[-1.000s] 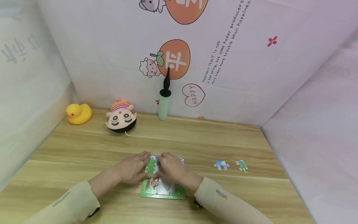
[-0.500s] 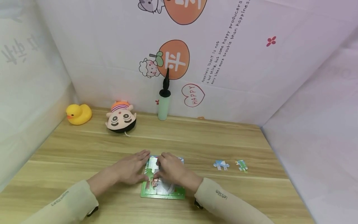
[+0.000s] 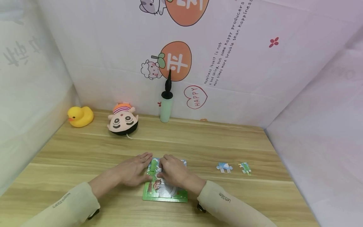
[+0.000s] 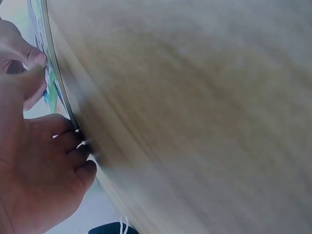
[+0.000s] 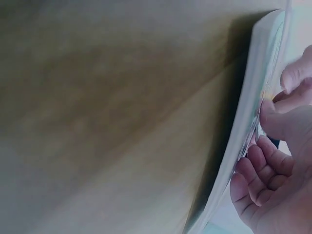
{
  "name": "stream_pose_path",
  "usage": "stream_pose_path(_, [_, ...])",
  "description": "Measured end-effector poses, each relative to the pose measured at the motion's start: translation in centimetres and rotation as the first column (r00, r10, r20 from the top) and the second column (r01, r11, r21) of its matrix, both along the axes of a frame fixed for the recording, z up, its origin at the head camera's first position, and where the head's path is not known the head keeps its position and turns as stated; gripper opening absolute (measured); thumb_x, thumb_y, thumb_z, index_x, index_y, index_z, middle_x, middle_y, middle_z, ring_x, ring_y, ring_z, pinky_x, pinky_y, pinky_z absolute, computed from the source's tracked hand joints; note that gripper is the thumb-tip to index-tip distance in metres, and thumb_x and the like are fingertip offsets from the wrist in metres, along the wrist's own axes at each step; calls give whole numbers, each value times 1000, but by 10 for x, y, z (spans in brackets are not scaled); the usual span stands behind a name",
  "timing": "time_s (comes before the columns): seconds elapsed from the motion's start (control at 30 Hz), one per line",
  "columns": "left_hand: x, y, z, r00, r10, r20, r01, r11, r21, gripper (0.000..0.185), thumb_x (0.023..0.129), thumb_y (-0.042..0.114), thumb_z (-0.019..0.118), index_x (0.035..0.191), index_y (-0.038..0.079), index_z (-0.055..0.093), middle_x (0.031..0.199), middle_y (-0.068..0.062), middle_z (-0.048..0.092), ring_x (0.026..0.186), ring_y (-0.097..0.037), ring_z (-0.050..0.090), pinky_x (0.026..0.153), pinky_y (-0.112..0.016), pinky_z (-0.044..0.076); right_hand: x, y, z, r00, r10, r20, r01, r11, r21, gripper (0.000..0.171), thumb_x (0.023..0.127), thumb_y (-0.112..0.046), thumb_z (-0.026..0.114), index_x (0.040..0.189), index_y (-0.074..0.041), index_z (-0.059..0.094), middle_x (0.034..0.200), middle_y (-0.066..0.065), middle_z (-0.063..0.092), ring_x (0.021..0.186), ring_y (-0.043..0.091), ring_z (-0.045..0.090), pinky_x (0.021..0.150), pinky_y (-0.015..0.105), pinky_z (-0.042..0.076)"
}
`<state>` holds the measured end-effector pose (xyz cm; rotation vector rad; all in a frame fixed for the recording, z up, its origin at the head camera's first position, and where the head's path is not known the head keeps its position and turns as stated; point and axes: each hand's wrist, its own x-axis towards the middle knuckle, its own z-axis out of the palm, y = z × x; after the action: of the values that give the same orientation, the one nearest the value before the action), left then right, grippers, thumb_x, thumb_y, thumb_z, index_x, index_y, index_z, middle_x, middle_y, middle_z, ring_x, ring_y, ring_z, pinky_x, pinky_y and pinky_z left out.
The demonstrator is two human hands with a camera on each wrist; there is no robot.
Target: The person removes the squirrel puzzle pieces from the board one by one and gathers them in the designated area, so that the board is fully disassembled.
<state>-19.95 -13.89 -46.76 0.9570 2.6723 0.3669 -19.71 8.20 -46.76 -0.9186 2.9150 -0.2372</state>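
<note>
Puzzle [image 3: 164,192] lies flat on the table [image 3: 215,140], at lower centre of the head view, partly covered by both hands. The left hand [image 3: 134,170] rests at its left edge, fingers extended and gripping nothing. The right hand [image 3: 174,171] is over its upper right part, fingers bent; whether it pinches anything, I cannot tell. Lower right, a blue piece [image 3: 224,167] and a green piece [image 3: 245,168] lie near each other. Left of centre sit a duck [image 3: 80,117] and a doll [image 3: 123,119].
</note>
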Motion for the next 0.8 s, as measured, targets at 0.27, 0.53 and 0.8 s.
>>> stream_pose_path(0.27, [1, 2, -2, 1000, -1, -21, 0, 1000, -14, 82, 100, 45, 65, 157, -7, 37, 169, -24, 31, 160, -40, 29, 131, -54, 30, 4, -1, 0, 967, 119, -225, -87, 985, 148, 22, 96, -28, 75, 108, -10, 72, 99, -1, 71, 93, 12, 69, 88, 25, 62])
stream_pose_path(0.53, [0, 3, -4, 1000, 14, -10, -14, 999, -29, 85, 100, 48, 64, 159, -4, 33, 171, -21, 28, 161, -39, 27, 132, -53, 28, 4, 16, 11, 907, 106, -407, -27, 980, 195, 26, 93, -21, 76, 114, -7, 72, 104, 3, 75, 92, 13, 71, 81, 23, 64])
stream_pose_path(0.8, [-2, 1, -2, 1000, 1, -8, -1, 1000, -26, 84, 101, 48, 63, 159, -4, 33, 171, -23, 26, 161, -41, 26, 132, -54, 28, -9, 96, 20, 960, -91, -263, 83, 996, -41, 15, 89, -9, 79, 100, -2, 71, 94, 8, 72, 87, 21, 68, 78, 32, 63])
